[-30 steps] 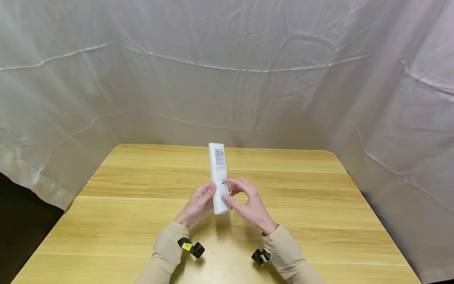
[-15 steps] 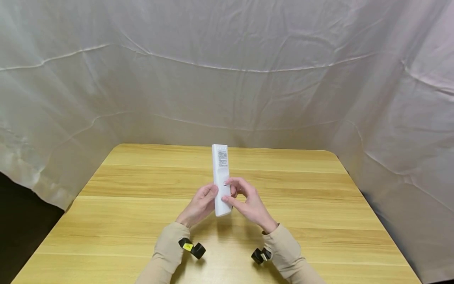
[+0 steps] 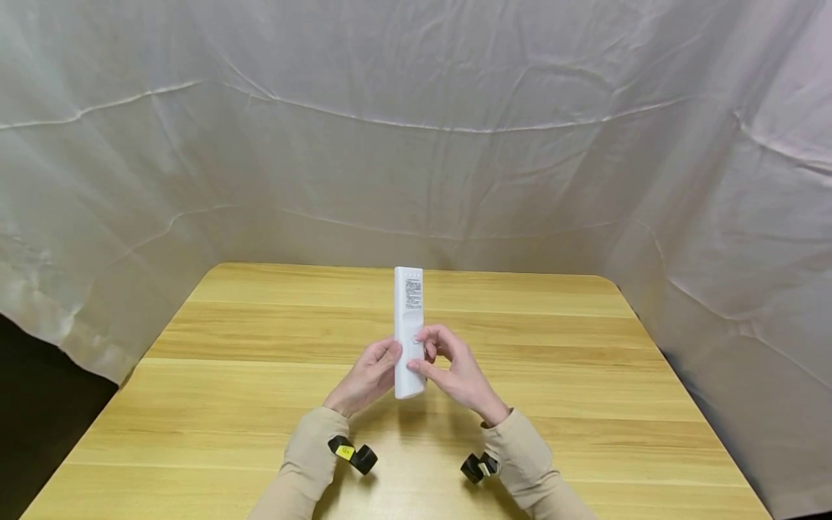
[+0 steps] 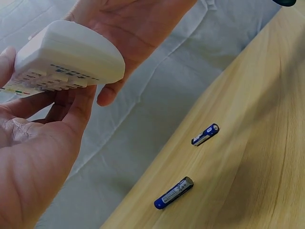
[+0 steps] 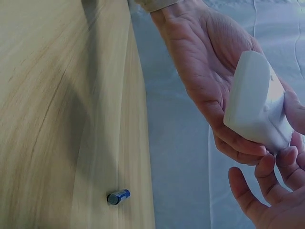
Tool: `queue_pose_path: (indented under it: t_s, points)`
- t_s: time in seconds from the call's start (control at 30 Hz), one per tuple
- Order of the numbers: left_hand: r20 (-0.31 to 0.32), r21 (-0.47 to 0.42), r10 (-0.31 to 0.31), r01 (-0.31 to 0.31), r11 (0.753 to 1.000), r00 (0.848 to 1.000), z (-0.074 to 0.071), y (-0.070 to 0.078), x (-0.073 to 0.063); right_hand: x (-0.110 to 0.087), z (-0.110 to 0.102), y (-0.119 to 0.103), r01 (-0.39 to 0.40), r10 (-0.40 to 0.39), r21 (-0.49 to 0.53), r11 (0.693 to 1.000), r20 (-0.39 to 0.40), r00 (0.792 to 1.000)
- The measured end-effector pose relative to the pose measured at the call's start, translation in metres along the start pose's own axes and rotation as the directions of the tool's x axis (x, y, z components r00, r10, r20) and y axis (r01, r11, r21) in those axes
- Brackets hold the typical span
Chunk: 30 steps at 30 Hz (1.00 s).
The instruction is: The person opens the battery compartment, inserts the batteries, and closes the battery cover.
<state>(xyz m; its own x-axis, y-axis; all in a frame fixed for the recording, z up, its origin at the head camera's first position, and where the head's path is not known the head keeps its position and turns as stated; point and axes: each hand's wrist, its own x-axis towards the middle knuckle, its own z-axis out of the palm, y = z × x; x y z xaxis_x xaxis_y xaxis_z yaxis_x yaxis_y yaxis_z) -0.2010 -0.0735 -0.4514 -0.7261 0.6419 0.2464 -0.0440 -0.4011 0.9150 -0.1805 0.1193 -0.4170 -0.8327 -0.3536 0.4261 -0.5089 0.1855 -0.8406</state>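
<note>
A white remote control is held up over the table in the head view, its back with a printed label facing the head camera. My left hand grips it along the left side, thumb on the edge and fingers beneath. My right hand pinches it from the right, with the thumb on the lower back cover and the index fingertip near a small dark latch mark. The remote's buttoned front points downward in the left wrist view. Its white end shows between both hands in the right wrist view.
Two blue batteries, one nearer and one farther, lie on the wooden table; the head view does not show them. Pale cloth hangs around the table's back and sides. Black wrist cameras sit on both sleeves.
The remote control has shifted slightly right and toward me and stands straighter. Both hands have moved along with it, keeping their hold.
</note>
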Motion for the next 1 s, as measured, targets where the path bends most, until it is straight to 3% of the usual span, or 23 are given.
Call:
queue_pose_path:
  t_s: [0.17,0.43,0.83,1.0]
  points:
    - [0.024,-0.012,0.012,-0.012,1.000,1.000,-0.002,-0.002,0.001,0.000,-0.001,0.000,-0.024,0.024,0.010,1.000,0.013,1.000]
    - [0.007,0.000,0.000,0.000,1.000,1.000,-0.003,-0.001,0.000,0.000,-0.002,-0.001,-0.058,0.057,0.022,0.998,0.014,0.998]
    - [0.001,0.003,0.003,-0.003,1.000,1.000,-0.003,-0.001,0.002,-0.002,-0.004,-0.011,-0.050,0.049,-0.033,0.998,-0.050,0.998]
    - [-0.002,0.010,0.011,-0.011,1.000,1.000,-0.003,-0.002,0.002,-0.002,-0.006,-0.011,-0.056,0.056,0.001,0.998,-0.026,0.998]
